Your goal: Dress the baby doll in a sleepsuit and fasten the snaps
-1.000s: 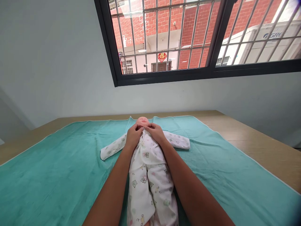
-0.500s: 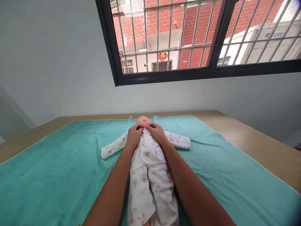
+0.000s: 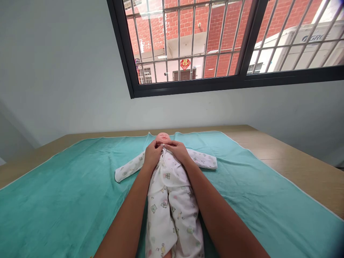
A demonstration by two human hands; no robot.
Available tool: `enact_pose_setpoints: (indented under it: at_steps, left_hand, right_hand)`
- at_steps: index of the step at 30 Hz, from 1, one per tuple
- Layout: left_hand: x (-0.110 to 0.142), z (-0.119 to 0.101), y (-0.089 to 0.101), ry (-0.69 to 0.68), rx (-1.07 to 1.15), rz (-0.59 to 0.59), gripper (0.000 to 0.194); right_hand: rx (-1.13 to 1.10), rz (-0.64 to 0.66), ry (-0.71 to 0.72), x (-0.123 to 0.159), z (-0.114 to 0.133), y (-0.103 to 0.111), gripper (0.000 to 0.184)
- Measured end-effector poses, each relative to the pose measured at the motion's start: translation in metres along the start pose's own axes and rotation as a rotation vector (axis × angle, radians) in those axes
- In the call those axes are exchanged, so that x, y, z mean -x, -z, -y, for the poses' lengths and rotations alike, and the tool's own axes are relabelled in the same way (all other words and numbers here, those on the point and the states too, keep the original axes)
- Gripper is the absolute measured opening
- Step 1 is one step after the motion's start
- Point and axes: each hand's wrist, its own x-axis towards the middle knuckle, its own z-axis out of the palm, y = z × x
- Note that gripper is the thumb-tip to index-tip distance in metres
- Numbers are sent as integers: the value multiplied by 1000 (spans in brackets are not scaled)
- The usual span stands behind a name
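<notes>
A baby doll [image 3: 163,136] lies on its back with its head toward the wall. It wears a white baby romper [image 3: 172,200] with small printed animals, its sleeves spread out to both sides. At the neck, my left hand [image 3: 153,153] pinches the romper's collar from the left. My right hand [image 3: 178,150] closes on the same collar from the right, fingertips nearly meeting the left ones. The fingers hide most of the neckline, so any fastener there cannot be made out.
A turquoise blanket [image 3: 80,193] lies under the doll, over a wooden table [image 3: 285,154]. Behind the table rises a pale wall [image 3: 107,114] with a dark-framed, barred window [image 3: 188,87].
The right fingers have shifted slightly left, closer to the left fingertips at the collar. The doll and its sleeves lie as before; the view has moved very slightly.
</notes>
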Motion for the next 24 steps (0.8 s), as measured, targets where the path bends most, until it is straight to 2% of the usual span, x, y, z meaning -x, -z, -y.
enact_pose_setpoints:
  at_steps: [24]
  left_hand:
    - [1,-1,0,-6,-16,8,12]
  right_hand:
    - [45,-26,-6,-1,-1,0,31]
